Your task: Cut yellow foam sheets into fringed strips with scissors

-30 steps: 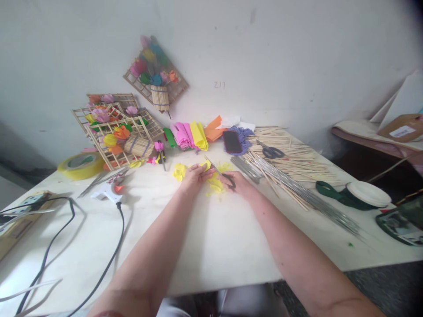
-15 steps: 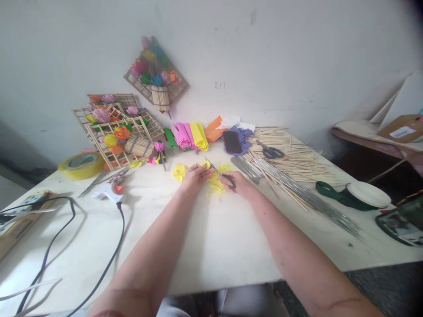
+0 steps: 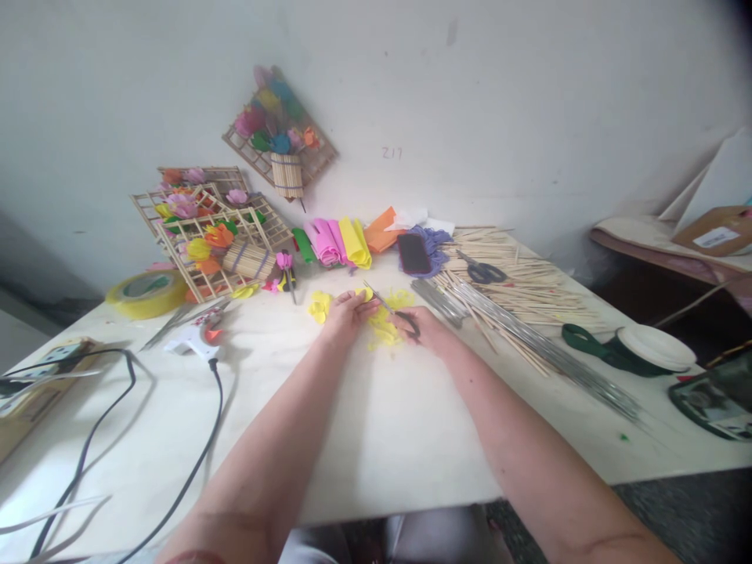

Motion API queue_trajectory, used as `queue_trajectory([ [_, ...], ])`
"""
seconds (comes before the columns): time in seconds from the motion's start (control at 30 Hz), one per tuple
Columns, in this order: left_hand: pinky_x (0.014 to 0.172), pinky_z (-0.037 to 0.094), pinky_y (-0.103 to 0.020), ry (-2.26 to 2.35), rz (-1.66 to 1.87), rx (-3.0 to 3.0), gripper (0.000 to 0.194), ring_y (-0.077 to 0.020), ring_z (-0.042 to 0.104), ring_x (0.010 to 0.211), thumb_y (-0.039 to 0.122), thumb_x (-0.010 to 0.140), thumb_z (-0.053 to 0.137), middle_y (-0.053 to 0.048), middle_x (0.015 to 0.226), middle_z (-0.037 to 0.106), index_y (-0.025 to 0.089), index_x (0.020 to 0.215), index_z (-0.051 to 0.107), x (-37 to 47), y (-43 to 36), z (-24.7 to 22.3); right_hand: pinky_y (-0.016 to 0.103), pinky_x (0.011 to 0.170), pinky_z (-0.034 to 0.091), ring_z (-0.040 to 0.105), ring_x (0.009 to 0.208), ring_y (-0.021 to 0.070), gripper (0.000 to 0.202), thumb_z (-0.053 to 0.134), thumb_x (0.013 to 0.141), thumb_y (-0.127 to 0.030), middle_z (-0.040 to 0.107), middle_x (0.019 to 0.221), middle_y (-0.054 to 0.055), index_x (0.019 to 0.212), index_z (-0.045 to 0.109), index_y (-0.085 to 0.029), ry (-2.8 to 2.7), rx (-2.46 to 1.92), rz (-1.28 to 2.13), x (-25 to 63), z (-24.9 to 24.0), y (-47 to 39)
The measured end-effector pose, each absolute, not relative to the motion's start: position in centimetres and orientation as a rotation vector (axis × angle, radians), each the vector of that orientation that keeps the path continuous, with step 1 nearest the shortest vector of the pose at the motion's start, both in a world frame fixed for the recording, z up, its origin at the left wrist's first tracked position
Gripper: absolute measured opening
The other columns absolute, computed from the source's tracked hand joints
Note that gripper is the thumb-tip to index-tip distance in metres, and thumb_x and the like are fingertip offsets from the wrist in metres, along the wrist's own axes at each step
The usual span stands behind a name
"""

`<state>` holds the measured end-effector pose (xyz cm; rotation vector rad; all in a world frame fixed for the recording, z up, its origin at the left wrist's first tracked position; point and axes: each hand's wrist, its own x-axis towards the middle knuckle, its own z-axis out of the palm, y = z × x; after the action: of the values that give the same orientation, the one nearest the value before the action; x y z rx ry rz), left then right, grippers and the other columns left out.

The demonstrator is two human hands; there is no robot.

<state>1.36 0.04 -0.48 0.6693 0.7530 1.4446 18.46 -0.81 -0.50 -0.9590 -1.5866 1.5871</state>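
Observation:
Pinched in my left hand [image 3: 351, 311] is a small yellow paper piece [image 3: 367, 294]. My right hand [image 3: 428, 327] is closed on the handles of dark-handled scissors [image 3: 405, 317], whose blades point up and left beside the yellow piece. Whether the blades touch the paper I cannot tell. Thin yellow paper scraps [image 3: 388, 334] lie on the table beneath and between both hands. Just left of my left hand rests a small pile of cut yellow petals [image 3: 319, 307].
Behind my hands are rolled crepe paper [image 3: 355, 243], a phone [image 3: 414, 254] and spare scissors [image 3: 482, 270]. Bamboo sticks [image 3: 529, 301] and metal wires [image 3: 546, 356] spread to the right. At left lie a glue gun [image 3: 197, 338], tape [image 3: 146, 294], a power strip [image 3: 47, 376] and flower frames [image 3: 205, 227].
Both hands, the scissors and the yellow piece stay in nearly the same place. The whole view has shifted very slightly.

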Motion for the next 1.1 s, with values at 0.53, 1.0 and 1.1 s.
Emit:
queue_trajectory([
  [0.53,0.064,0.054,-0.028,0.732,1.384,0.756,0.011,-0.0189,0.066,0.068,0.015,0.069,0.064,-0.009,0.066,0.065,0.01,0.072,0.054,1.15,0.02,-0.85,0.019,0.032,0.02,0.036,0.03,0.0044,0.029,0.062,0.067,-0.042,0.046,0.041,-0.007,0.064,0.051,-0.015,-1.55,-0.983,1.67,18.62,-0.45,-0.83],
  [1.0,0.064,0.054,-0.028,0.736,1.351,0.773,0.01,-0.0193,0.066,0.069,0.014,0.07,0.063,-0.009,0.067,0.065,0.01,0.071,0.054,1.25,-0.17,-0.62,0.02,0.029,0.019,0.033,0.03,0.0039,0.028,0.064,0.066,-0.038,0.043,0.04,-0.007,0.061,0.049,-0.016,-1.561,-0.939,1.634,18.58,-0.36,-0.92],
  [1.1,0.064,0.054,-0.029,0.735,1.357,0.763,0.01,-0.0195,0.066,0.069,0.014,0.07,0.063,-0.009,0.066,0.065,0.01,0.071,0.054,1.26,-0.21,-0.49,0.019,0.03,0.019,0.032,0.03,0.0038,0.028,0.064,0.067,-0.037,0.041,0.041,-0.007,0.059,0.048,-0.015,-1.575,-0.928,1.604,18.57,-0.23,-1.09],
])
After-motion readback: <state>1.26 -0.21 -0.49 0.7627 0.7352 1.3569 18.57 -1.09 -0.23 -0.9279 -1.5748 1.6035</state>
